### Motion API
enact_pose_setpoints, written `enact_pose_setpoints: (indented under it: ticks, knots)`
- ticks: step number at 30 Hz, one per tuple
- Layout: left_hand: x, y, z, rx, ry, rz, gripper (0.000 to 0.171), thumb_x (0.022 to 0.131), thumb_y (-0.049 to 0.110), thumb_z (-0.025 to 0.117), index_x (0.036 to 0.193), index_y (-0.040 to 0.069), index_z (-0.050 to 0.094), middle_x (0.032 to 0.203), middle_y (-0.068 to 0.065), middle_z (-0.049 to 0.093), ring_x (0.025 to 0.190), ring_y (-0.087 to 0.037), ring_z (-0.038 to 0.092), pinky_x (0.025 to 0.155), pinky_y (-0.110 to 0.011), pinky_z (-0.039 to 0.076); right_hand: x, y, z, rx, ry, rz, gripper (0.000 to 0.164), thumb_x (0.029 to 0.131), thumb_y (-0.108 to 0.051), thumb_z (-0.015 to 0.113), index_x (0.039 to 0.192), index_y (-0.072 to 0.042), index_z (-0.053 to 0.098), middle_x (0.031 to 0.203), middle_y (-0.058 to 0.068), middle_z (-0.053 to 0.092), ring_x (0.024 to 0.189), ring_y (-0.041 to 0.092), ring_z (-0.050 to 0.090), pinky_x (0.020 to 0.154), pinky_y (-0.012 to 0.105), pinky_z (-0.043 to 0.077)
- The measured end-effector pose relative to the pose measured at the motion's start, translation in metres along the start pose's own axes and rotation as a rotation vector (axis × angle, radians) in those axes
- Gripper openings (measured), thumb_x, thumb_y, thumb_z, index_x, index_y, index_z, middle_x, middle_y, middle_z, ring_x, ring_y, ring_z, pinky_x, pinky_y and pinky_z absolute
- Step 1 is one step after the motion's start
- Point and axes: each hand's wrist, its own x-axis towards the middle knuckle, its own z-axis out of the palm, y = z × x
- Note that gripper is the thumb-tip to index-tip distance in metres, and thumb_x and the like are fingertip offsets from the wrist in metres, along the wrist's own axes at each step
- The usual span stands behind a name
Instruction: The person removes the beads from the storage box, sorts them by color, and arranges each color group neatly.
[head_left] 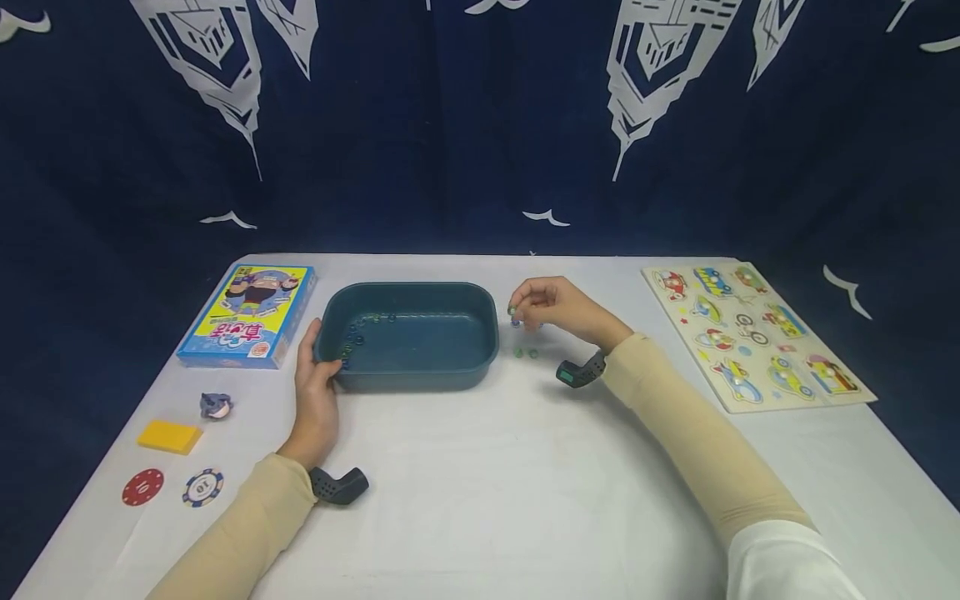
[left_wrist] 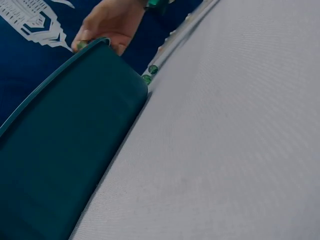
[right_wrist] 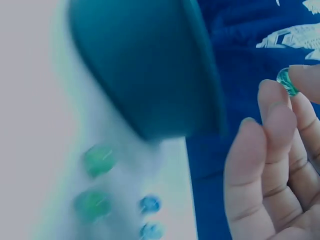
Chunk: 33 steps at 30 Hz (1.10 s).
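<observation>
Two holds: the left hand [head_left: 315, 408] grips the basin [head_left: 411, 381] at its left end; the raised right hand [head_left: 553, 303] pinches a green marble [right_wrist: 285, 83].

Head: from above, facing forward, down over table [head_left: 525, 492]. Wrists: low, close, sharing tub [left_wrist: 65, 125], right hand [left_wrist: 112, 22].

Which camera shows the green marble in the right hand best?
The right wrist view: the green marble looks biggest there, pinched in the right hand. The head view shows just a tiny dot; the left wrist view shows a small, dim bit beside the tub.
</observation>
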Motion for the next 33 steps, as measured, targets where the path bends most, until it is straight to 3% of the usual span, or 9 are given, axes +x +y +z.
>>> enact_pose_setpoints:
  ticks: [4, 9, 16, 26, 33]
  knots:
    - [0.0, 0.0, 0.0, -0.007, 0.001, 0.0, 0.073, 0.091, 0.006, 0.029, 0.16, 0.017, 0.009, 0.165, 0.012, 0.006, 0.15, -0.003, 0.0, 0.12, -0.025, 0.003, -0.013, 0.016, -0.005, 0.0, 0.048, 0.026, 0.02, 0.087, 0.003, 0.057, 0.106, 0.004, 0.062, 0.099, 0.026, 0.067, 0.083, 0.033, 0.064, 0.073, 0.032, 0.056]
    - [0.0, -0.001, 0.0, -0.002, 0.005, -0.005, 0.073, 0.091, 0.006, 0.029, 0.16, 0.017, 0.009, 0.165, 0.012, 0.005, 0.15, -0.003, -0.001, 0.12, -0.026, 0.003, -0.028, 0.032, -0.009, -0.049, 0.075, 0.084, 0.022, 0.085, 0.004, 0.056, 0.107, 0.005, 0.062, 0.096, 0.023, 0.066, 0.074, 0.018, 0.061, 0.067, 0.027, 0.054]
    - [0.0, 0.0, 0.0, -0.027, 0.012, -0.008, 0.072, 0.091, 0.005, 0.029, 0.16, 0.016, 0.01, 0.165, 0.011, 0.005, 0.151, -0.004, 0.0, 0.12, -0.025, 0.003, -0.043, 0.051, -0.014, -0.086, 0.053, 0.117, 0.021, 0.087, 0.003, 0.059, 0.107, 0.007, 0.062, 0.089, 0.014, 0.064, 0.062, 0.014, 0.054, 0.056, 0.026, 0.05]
    - [0.001, 0.0, 0.001, -0.044, 0.007, 0.001, 0.073, 0.091, 0.004, 0.029, 0.16, 0.015, 0.01, 0.165, 0.011, 0.006, 0.15, -0.004, -0.001, 0.12, -0.024, 0.002, -0.047, 0.065, -0.014, -0.136, 0.075, 0.142, 0.021, 0.086, 0.003, 0.064, 0.106, 0.006, 0.068, 0.079, 0.004, 0.061, 0.049, 0.008, 0.045, 0.046, 0.02, 0.039]
    - [0.0, 0.001, 0.001, -0.04, 0.007, -0.002, 0.073, 0.091, 0.004, 0.028, 0.16, 0.015, 0.009, 0.166, 0.01, 0.004, 0.15, -0.004, -0.003, 0.12, -0.025, 0.001, -0.048, 0.064, -0.012, -0.185, 0.081, 0.174, 0.019, 0.087, -0.002, 0.07, 0.105, 0.003, 0.07, 0.075, 0.003, 0.059, 0.049, 0.008, 0.045, 0.046, 0.019, 0.038]
